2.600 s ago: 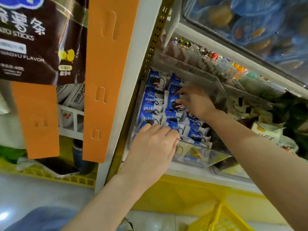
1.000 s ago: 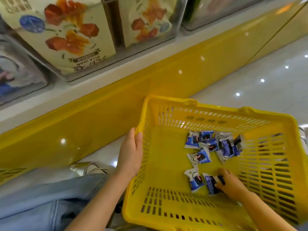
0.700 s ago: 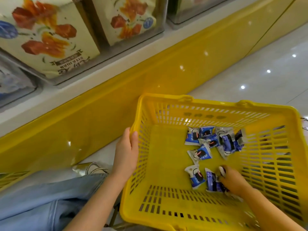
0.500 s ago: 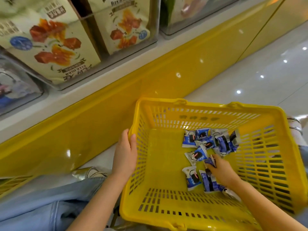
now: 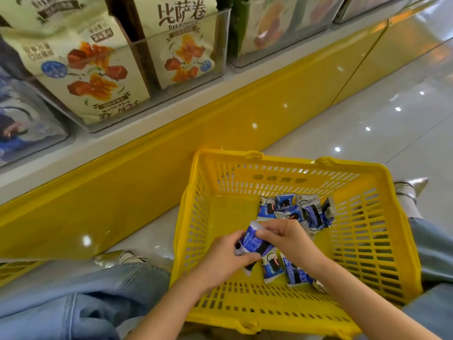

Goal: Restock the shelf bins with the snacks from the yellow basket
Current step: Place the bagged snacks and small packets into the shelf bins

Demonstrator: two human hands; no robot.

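The yellow basket point(image 5: 382, 241) stands on the floor in front of me. Several small blue-and-white snack packets point(image 5: 297, 212) lie loose at its far side, and a few more packets point(image 5: 294, 272) lie near its front. Over the basket, my left hand point(image 5: 223, 261) grips a small bunch of blue snack packets point(image 5: 252, 241). My right hand point(image 5: 291, 238) pinches the top of the same bunch from the right. Both hands meet on the bunch above the basket floor.
A yellow shelf base point(image 5: 147, 177) runs along the left behind the basket. Above it, clear shelf bins point(image 5: 220, 45) hold large cream snack bags point(image 5: 98, 77). My knees in blue jeans point(image 5: 73, 303) flank the basket. Glossy floor point(image 5: 367, 119) lies to the right.
My left hand has left the basket rim and moved in over the basket. It now grips packets that my right hand picked up from the basket floor.
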